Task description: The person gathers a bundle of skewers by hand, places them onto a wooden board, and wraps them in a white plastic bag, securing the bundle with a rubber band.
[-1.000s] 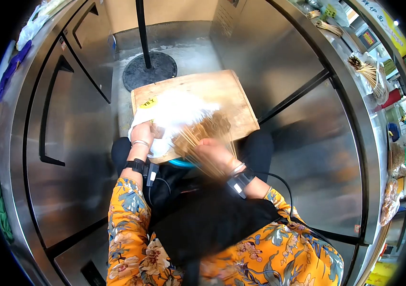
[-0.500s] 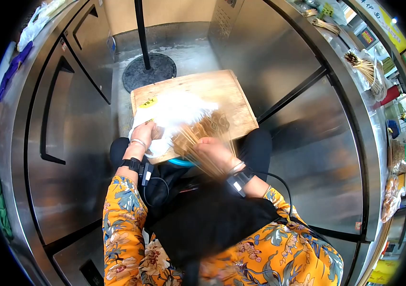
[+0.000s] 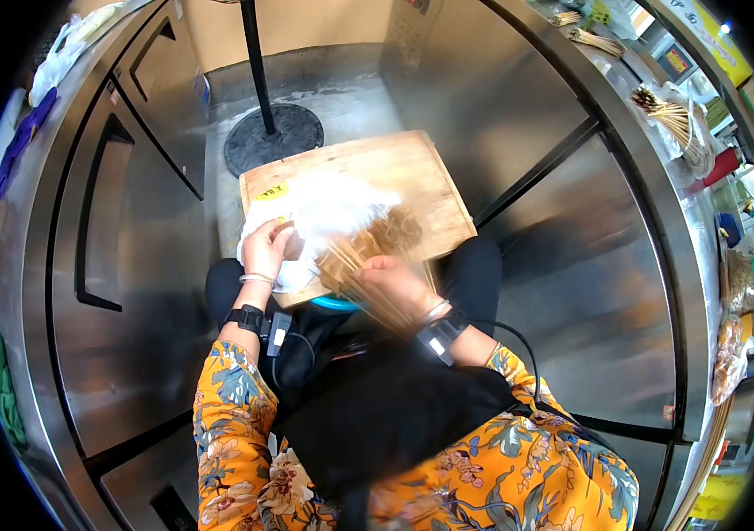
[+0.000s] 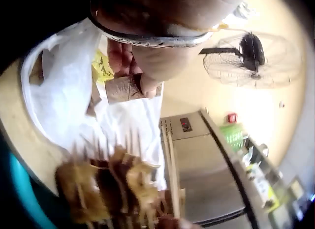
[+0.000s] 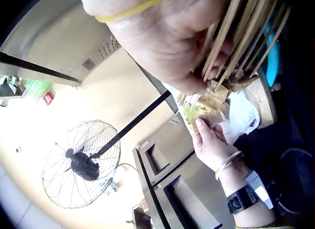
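Note:
In the left wrist view the left hand (image 4: 147, 66) pinches a flat brown piece (image 4: 124, 88) between thumb and fingers, over a white plastic bag (image 4: 69, 91) with a yellow label (image 4: 102, 66). The right hand (image 3: 394, 281) grips a bundle of thin wooden sticks (image 5: 236, 37), blurred in the head view. Folded brown pieces (image 4: 83, 189) are threaded on sticks near the right hand's fingers, low in the left wrist view. Brown pieces (image 3: 394, 232) also show beside the bag on the wooden board (image 3: 430, 177). The right hand's fingertips are partly hidden behind the sticks.
The board rests over the person's lap, with a blue-green rim (image 3: 334, 303) under its near edge. Behind it stands a round black fan base (image 3: 274, 139). Steel cabinets (image 3: 129, 265) flank both sides; bundled sticks (image 3: 673, 119) lie on the right counter.
The left hand's fingers have shifted up and inward at the bag's edge, and a brown piece now shows in them. The right hand remains in nearly the same place with its sticks.

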{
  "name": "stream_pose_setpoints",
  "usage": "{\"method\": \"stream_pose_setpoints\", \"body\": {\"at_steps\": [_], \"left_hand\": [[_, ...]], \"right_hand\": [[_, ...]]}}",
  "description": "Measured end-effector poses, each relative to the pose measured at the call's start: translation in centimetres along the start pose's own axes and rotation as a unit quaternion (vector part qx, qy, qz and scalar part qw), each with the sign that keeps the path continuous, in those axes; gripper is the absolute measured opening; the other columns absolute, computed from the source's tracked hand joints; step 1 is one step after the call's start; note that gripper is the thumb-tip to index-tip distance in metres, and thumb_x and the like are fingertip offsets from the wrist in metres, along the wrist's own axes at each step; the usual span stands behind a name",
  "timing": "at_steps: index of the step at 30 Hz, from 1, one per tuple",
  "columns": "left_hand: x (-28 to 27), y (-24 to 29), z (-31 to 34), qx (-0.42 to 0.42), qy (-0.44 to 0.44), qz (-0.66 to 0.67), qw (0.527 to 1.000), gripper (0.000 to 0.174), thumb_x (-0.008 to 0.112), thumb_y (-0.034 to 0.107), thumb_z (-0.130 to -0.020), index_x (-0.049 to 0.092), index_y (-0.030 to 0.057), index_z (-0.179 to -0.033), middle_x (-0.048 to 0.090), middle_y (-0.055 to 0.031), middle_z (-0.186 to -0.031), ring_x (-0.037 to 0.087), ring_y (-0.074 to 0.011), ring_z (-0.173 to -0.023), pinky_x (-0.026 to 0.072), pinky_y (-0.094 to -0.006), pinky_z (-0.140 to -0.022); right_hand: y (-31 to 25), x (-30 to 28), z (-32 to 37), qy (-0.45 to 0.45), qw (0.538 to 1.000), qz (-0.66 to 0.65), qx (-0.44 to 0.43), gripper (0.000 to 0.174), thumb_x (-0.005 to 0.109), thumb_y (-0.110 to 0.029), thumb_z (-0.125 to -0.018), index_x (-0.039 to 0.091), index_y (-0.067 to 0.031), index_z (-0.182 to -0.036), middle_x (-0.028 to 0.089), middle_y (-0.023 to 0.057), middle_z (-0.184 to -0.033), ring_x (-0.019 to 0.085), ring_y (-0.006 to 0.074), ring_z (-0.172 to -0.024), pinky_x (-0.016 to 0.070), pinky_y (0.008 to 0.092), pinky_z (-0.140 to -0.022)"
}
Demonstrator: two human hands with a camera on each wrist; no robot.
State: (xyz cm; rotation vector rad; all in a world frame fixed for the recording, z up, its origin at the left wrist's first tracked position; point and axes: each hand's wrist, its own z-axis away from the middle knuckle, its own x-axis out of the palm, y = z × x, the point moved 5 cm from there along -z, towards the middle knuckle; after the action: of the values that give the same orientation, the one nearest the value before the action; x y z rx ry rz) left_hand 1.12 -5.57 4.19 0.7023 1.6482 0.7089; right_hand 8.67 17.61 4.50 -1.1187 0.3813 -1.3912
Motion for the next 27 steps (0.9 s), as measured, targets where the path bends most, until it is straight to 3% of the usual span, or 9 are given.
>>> {"method": "stream_pose_setpoints", "body": {"at_steps": [2, 3, 6, 10, 16, 21, 27], "left_hand": [[1.4, -1.7, -0.4, -0.083, 0.007, 0.189, 0.978, 0.014, 0.063, 0.013, -0.081, 0.065, 0.0036, -0.091, 0.064, -0.0033, -0.07, 0.057, -0.0124, -0.056, 0.0467, -0.0266, -0.053], [2.4, -2.5, -0.3, -0.127, -0.021, 0.298, 0.946, 0.015, 0.061, 0.013, -0.085, 0.063, 0.0016, -0.095, 0.059, 0.0017, -0.07, 0.049, -0.0042, -0.055, 0.0447, -0.0202, -0.051], [3.7, -2.8, 0.2, -0.2, -0.036, 0.367, 0.908, 0.02, 0.06, 0.016, -0.086, 0.061, 0.0022, -0.101, 0.06, 0.0002, -0.077, 0.05, -0.0053, -0.057, 0.0464, -0.0196, -0.053], [4.0, -1.5, 0.8, -0.22, -0.031, 0.39, 0.894, 0.022, 0.058, 0.017, -0.088, 0.059, 0.0028, -0.105, 0.059, -0.0009, -0.085, 0.053, -0.0062, -0.066, 0.0483, -0.0205, -0.056], [3.7, -0.7, 0.9, -0.208, -0.026, 0.412, 0.887, 0.021, 0.057, 0.017, -0.088, 0.058, 0.0057, -0.106, 0.059, 0.0, -0.088, 0.055, -0.0068, -0.073, 0.0487, -0.0205, -0.059], [3.7, -1.4, 0.6, -0.227, 0.002, 0.416, 0.881, 0.019, 0.057, 0.017, -0.088, 0.058, 0.0075, -0.104, 0.06, -0.0002, -0.091, 0.055, -0.0067, -0.077, 0.0489, -0.0207, -0.061], [3.7, 0.3, 0.8, -0.202, -0.052, 0.422, 0.882, 0.018, 0.057, 0.015, -0.088, 0.059, 0.007, -0.103, 0.061, -0.0013, -0.09, 0.058, -0.009, -0.075, 0.0512, -0.0224, -0.063]], "right_hand": [[0.5, -0.3, -0.6, -0.011, 1.0, 0.014, -0.001, 0.011, 0.061, -0.015, -0.084, 0.056, -0.0096, -0.075, 0.055, -0.0034, -0.065, 0.048, 0.0055, -0.058, 0.0389, 0.0203, -0.052], [1.1, -1.0, -1.3, -0.015, 0.999, 0.03, -0.01, 0.012, 0.062, -0.015, -0.083, 0.056, -0.01, -0.074, 0.055, -0.0039, -0.065, 0.047, 0.0051, -0.057, 0.038, 0.0199, -0.052], [1.1, -1.3, -1.5, -0.012, 0.999, 0.048, -0.017, 0.014, 0.063, -0.015, -0.082, 0.056, -0.0106, -0.072, 0.054, -0.0048, -0.063, 0.045, 0.0041, -0.056, 0.0358, 0.019, -0.051], [0.4, -0.6, -1.0, 0.005, 0.999, 0.026, -0.033, 0.019, 0.062, -0.011, -0.083, 0.054, -0.0104, -0.066, 0.05, -0.0054, -0.058, 0.042, 0.0035, -0.048, 0.0325, 0.0182, -0.045], [-0.1, -0.3, -0.7, 0.01, 0.999, 0.044, -0.028, 0.018, 0.064, -0.012, -0.083, 0.055, -0.0098, -0.068, 0.052, -0.0051, -0.059, 0.043, 0.0035, -0.049, 0.0326, 0.0177, -0.045], [0.0, -0.5, -0.8, -0.003, 0.998, 0.06, -0.01, 0.014, 0.063, -0.013, -0.082, 0.058, -0.0096, -0.07, 0.056, -0.0038, -0.064, 0.048, 0.0048, -0.055, 0.0375, 0.0192, -0.052], [0.1, -0.4, -0.8, 0.008, 0.998, 0.056, -0.011, 0.015, 0.063, -0.014, -0.082, 0.058, -0.0098, -0.069, 0.055, -0.0041, -0.063, 0.047, 0.005, -0.056, 0.037, 0.0194, -0.052]]}}
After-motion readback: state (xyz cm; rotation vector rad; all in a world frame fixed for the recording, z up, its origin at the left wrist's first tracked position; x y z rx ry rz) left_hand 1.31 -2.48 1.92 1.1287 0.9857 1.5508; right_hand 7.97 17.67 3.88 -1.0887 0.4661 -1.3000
